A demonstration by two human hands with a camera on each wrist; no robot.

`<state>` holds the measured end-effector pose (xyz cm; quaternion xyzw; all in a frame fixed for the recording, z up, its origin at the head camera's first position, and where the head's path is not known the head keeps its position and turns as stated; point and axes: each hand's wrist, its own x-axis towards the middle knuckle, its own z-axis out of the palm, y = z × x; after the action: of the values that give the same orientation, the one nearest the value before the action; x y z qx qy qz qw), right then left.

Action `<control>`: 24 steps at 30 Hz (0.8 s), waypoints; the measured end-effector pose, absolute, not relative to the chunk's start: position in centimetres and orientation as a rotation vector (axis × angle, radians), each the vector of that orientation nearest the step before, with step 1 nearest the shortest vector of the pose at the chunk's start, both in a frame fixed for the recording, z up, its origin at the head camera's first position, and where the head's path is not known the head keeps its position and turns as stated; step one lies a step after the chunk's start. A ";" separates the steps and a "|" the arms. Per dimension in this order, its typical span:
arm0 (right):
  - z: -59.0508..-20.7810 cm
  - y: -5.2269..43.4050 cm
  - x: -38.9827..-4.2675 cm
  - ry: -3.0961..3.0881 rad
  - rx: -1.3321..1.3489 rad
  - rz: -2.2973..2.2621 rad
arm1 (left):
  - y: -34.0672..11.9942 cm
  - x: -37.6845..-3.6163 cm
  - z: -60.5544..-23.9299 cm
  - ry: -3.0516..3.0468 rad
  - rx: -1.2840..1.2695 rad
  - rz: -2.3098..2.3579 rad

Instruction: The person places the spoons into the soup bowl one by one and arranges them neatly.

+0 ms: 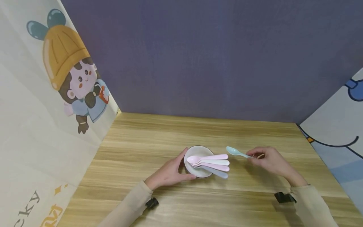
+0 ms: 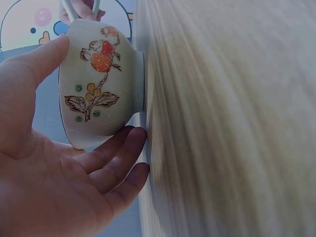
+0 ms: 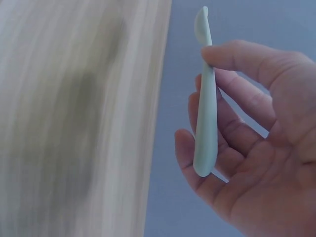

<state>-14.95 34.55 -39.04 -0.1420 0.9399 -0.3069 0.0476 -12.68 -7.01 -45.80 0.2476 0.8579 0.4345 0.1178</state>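
Observation:
A small white bowl (image 1: 195, 173) with a dark rim stands on the table; the left wrist view shows painted red fruit and leaves on its side. My left hand (image 1: 171, 171) holds it by the left side, thumb at the rim and fingers round the wall. Several plastic spoons lie nested in it: pink (image 1: 219, 156), white (image 1: 222, 162) and grey (image 1: 219, 172), handles sticking out over the right rim. To the right of the bowl, my right hand (image 1: 269, 160) pinches a mint-green spoon (image 1: 233, 151) above the table, its scoop pointing left towards the bowl.
The wood-grain table (image 1: 181, 132) ends at a purple-grey wall panel (image 1: 198, 56) behind. A printed cloth (image 1: 31, 126) with a cartoon figure borders the left, and another printed cloth (image 1: 337, 126) the right. Black straps show at both wrists.

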 end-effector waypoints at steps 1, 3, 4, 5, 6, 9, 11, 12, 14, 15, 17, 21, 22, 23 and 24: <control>-38.9 34.4 -15.1 2.868 -0.438 -0.935 | -7.0 -12.7 -45.8 2.513 0.729 1.272; -38.7 34.2 -15.2 2.870 -0.446 -0.927 | -7.0 -12.7 -45.8 2.518 0.737 1.271; -38.6 34.0 -15.3 2.871 -0.448 -0.920 | -7.0 -12.7 -45.8 2.518 0.739 1.271; -38.5 33.9 -15.3 2.870 -0.451 -0.913 | -7.0 -12.7 -45.9 2.518 0.740 1.270; -38.4 33.8 -15.4 2.869 -0.450 -0.906 | -7.0 -12.7 -45.9 2.518 0.740 1.270; -38.2 33.3 -15.6 2.867 -0.447 -0.879 | -7.0 -12.7 -45.9 2.516 0.741 1.274; -38.0 33.1 -15.6 2.864 -0.444 -0.869 | -7.1 -12.7 -45.9 2.517 0.741 1.274; -38.0 33.0 -15.7 2.866 -0.447 -0.865 | -7.1 -12.7 -45.9 2.518 0.741 1.274; -37.9 32.7 -15.8 2.866 -0.463 -0.866 | -7.1 -12.7 -45.9 2.518 0.744 1.274; -37.8 32.7 -15.8 2.867 -0.472 -0.868 | -7.1 -12.7 -45.9 2.519 0.745 1.273; -37.7 32.5 -15.8 2.867 -0.494 -0.871 | -7.1 -12.6 -45.9 2.518 0.747 1.272; -37.5 32.3 -15.9 2.862 -0.508 -0.870 | -7.1 -12.6 -45.9 2.522 0.747 1.264; -37.5 32.3 -16.0 2.858 -0.505 -0.870 | -7.1 -12.6 -45.9 2.522 0.746 1.262; -37.4 32.2 -16.0 2.855 -0.499 -0.867 | -7.1 -12.6 -45.9 2.524 0.744 1.259; -37.4 32.1 -16.0 2.853 -0.493 -0.864 | -7.1 -12.6 -45.9 2.528 0.743 1.253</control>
<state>-16.01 32.15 -37.39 -0.1629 0.9426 -0.2853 0.0598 -12.61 -7.09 -45.87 0.2529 0.8611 0.4267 0.1118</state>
